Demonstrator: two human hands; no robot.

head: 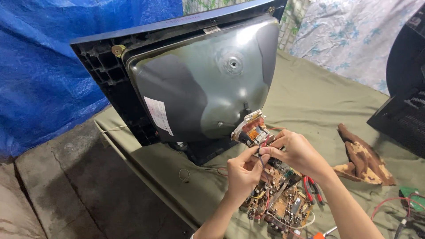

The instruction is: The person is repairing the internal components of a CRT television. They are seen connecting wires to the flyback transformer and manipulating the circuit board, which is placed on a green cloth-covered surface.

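An old picture tube (199,75) in its dark front frame stands face down-tilted on the cloth, its grey funnel toward me. At the tube's neck sits the deflection yoke (250,128), white plastic with copper windings. My left hand (242,173) and my right hand (297,152) meet just below the yoke, both pinching thin wires (261,155) that run from it. Under my hands lies a brown circuit board (281,206) with many parts and loose wires.
Red-handled pliers (312,188) lie beside the board. A brown rag (363,159) sits to the right on the olive cloth (318,97). A black casing (405,102) stands at far right, a blue tarp (40,66) at left. An orange-handled screwdriver (322,233) lies near the bottom.
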